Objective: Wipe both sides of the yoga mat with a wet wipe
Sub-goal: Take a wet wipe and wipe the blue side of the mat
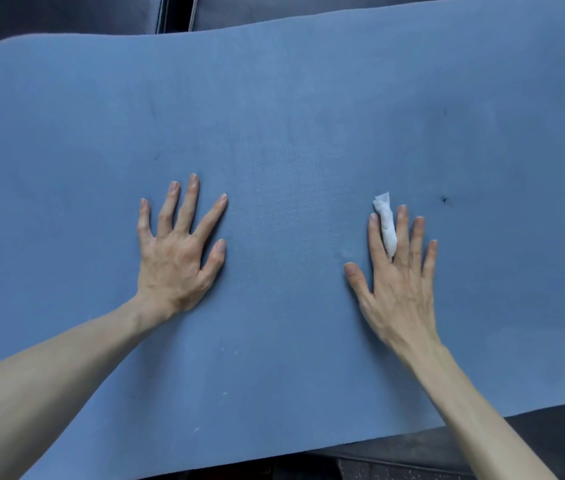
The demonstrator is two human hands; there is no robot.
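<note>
A blue yoga mat (291, 126) lies spread flat and fills most of the view. My left hand (177, 251) rests flat on it, palm down, fingers spread and straight. My right hand (399, 282) also lies flat on the mat to the right, fingers straight. A small white wet wipe (388, 226), rolled up, sits between its index and middle fingers and sticks out past the fingertips. Both forearms reach in from the near edge.
A small dark mark (444, 199) shows on the mat just right of my right hand, with a fainter one (445, 112) farther back. Dark cushioned surfaces (66, 15) lie beyond the mat's far edge. A dark floor (551, 441) shows at the near right.
</note>
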